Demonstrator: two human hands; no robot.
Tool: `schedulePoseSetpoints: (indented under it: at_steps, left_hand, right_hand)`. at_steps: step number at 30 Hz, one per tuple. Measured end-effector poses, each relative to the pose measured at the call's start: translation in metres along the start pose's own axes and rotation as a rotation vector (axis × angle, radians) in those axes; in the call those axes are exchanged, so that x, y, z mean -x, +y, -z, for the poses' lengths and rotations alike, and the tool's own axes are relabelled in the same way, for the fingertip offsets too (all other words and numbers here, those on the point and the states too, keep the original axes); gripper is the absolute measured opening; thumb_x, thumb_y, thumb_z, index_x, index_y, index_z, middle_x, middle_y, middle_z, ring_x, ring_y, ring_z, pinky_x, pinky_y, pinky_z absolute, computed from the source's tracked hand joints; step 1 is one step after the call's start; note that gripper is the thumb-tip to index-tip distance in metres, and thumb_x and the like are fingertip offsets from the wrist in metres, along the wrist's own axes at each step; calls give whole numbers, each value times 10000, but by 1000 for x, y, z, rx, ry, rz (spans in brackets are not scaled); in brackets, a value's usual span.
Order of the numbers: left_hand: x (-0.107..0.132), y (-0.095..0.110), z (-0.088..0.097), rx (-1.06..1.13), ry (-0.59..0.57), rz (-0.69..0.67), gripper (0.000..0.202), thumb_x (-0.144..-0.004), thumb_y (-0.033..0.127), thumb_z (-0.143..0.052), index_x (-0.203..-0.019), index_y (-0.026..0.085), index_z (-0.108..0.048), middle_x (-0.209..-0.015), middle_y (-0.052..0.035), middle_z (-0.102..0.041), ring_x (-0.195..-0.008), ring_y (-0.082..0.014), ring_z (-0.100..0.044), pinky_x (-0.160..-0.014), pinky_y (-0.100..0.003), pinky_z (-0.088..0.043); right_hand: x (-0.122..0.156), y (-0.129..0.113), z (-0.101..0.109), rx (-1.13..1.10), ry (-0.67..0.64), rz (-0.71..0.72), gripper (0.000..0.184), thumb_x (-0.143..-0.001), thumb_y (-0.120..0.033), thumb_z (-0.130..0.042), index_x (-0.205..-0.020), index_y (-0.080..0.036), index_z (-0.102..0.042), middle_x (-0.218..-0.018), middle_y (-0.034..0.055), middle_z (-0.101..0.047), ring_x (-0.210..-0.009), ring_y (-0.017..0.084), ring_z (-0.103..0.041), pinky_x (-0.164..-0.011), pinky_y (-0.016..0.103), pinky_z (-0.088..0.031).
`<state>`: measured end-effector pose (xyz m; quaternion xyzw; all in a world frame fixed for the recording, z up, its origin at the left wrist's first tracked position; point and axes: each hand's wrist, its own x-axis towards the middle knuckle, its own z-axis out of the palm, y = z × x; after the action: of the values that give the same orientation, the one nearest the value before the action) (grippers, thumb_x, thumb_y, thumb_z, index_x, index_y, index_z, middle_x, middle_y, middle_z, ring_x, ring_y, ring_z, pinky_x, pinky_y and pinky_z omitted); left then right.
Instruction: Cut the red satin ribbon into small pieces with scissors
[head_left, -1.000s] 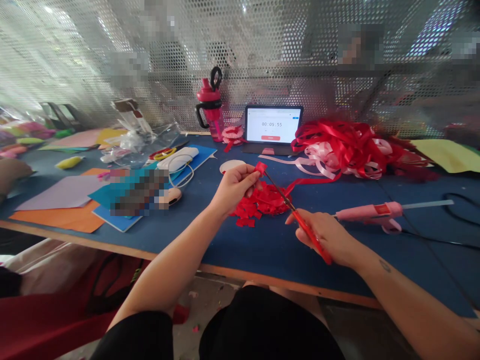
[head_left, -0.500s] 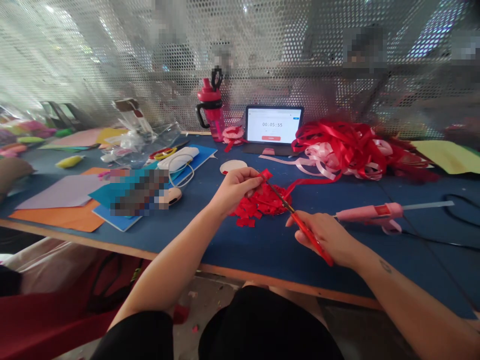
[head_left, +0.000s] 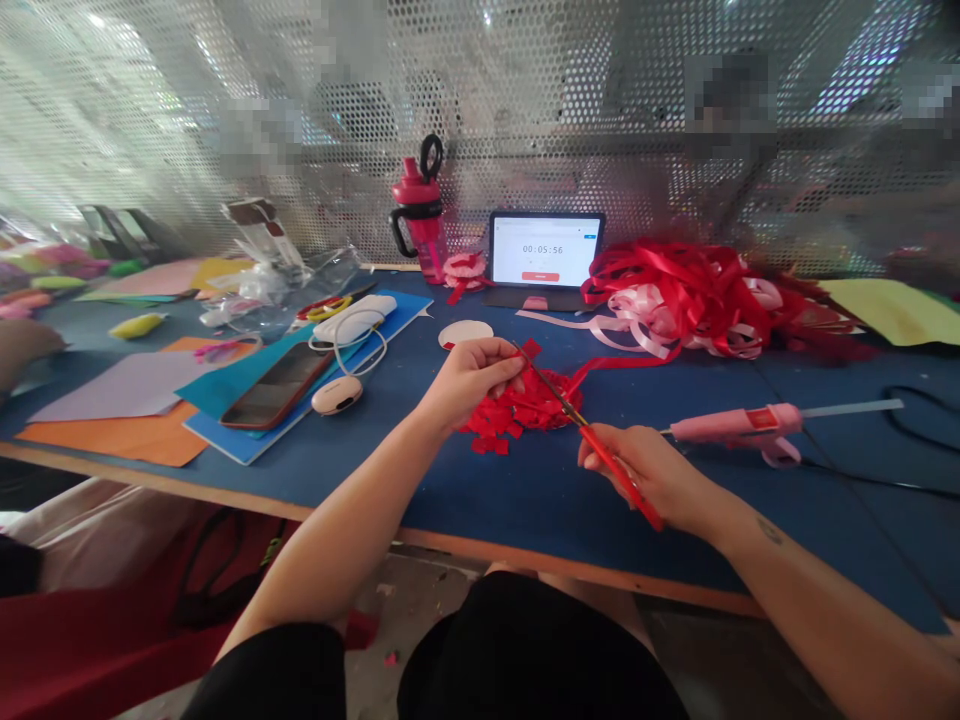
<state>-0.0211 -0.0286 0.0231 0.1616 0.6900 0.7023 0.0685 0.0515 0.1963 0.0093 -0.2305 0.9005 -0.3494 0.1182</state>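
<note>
My left hand (head_left: 480, 375) pinches a red ribbon (head_left: 532, 349), whose end sticks up past the fingertips. My right hand (head_left: 637, 468) is closed round the red handles of a pair of scissors (head_left: 611, 462). Their blades point up and left, reaching to the ribbon beside my left fingers, and look closed or nearly so. Beneath both hands lies a pile of small cut red ribbon pieces (head_left: 491, 422). A red strip runs from the pile towards a heap of red and pink ribbon (head_left: 690, 295) at the back right.
A pink glue gun (head_left: 739, 425) with its cable lies on the right. Behind stand a tablet (head_left: 546, 248) showing a timer and a pink bottle (head_left: 422, 225). Left are a phone (head_left: 277, 385), a white cabled device (head_left: 356, 320) and coloured paper sheets (head_left: 112, 385). A white disc (head_left: 465, 333) lies behind my left hand.
The scissor blades and my right hand have shifted very slightly, and the ribbon end by my left fingertips sits a little differently. Both hands keep their holds.
</note>
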Motion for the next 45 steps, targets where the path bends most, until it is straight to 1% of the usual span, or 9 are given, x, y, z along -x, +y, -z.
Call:
schedulePoseSetpoints:
  at_steps: [3, 5, 10, 13, 19, 25, 34, 40, 45]
  left_hand:
    - [0, -1, 0, -2, -1, 1, 168, -724, 268, -670, -717, 120, -592, -545, 8, -597, -420, -26, -414, -424, -164, -286]
    - [0, -1, 0, 1, -1, -5, 165, -732, 268, -666, -726, 124, -586, -548, 10, -597, -425, -27, -413, -428, -163, -286]
    - [0, 1, -1, 86, -7, -3, 103, -773, 224, -578, -758, 122, -584, -589, -6, -609, -460, -32, -419, -454, -155, -311]
    - [0, 2, -2, 151, -8, 3, 113, -755, 142, -507, -808, 115, -603, -638, -14, -621, -501, -44, -473, -492, -157, -370]
    - [0, 2, -5, 136, 9, -30, 81, -798, 164, -565, -869, 126, -553, -760, -45, -687, -604, -83, -627, -557, -177, -484]
    - [1, 3, -6, 146, 68, -1, 212, -771, 254, -661, -863, 131, -515, -720, -53, -702, -544, -104, -637, -536, -209, -525]
    - [-1, 0, -2, 48, 74, -35, 261, -703, 322, -724, -798, 121, -588, -639, -12, -667, -420, -22, -455, -425, -152, -352]
    - [0, -1, -3, 29, 30, -33, 244, -757, 351, -673, -822, 132, -589, -634, -4, -641, -454, -24, -427, -449, -155, -322]
    - [0, -1, -3, 8, -7, -26, 218, -762, 324, -661, -732, 131, -565, -568, 3, -604, -426, -22, -397, -426, -160, -272]
  right_hand:
    - [0, 0, -1, -20, 11, -14, 182, -862, -221, -422, -855, -175, -598, -585, -10, -573, -455, 104, -467, -481, 210, -324]
    - [-1, 2, -1, -22, 28, -12, 185, -865, -259, -445, -886, -179, -610, -631, -2, -604, -455, 100, -477, -482, 210, -333]
    - [-2, 8, -3, 14, 149, 8, 380, -917, -485, -371, -898, -182, -601, -512, -25, -504, -423, 117, -452, -461, 226, -315]
    - [-1, 9, -4, -7, 166, 26, 435, -929, -531, -324, -893, -186, -587, -492, -28, -482, -443, 130, -480, -476, 233, -332]
    - [1, 3, -2, 32, 119, 8, 355, -889, -476, -391, -966, -184, -578, -526, -26, -483, -472, 148, -502, -504, 244, -352]
    - [1, 2, -1, 136, 71, -4, 197, -843, -298, -453, -971, -207, -574, -546, -37, -493, -462, 125, -455, -500, 225, -298]
    - [0, 1, -1, 268, 56, 9, 155, -834, -284, -477, -938, -212, -568, -502, -51, -436, -445, 119, -394, -495, 221, -253]
    - [0, 0, 0, 268, 49, 5, 171, -848, -301, -455, -939, -209, -567, -501, -49, -439, -440, 121, -393, -496, 222, -248]
    - [-1, 0, 0, 306, 40, -12, 185, -846, -319, -456, -935, -202, -569, -537, -29, -487, -466, 132, -426, -497, 228, -236]
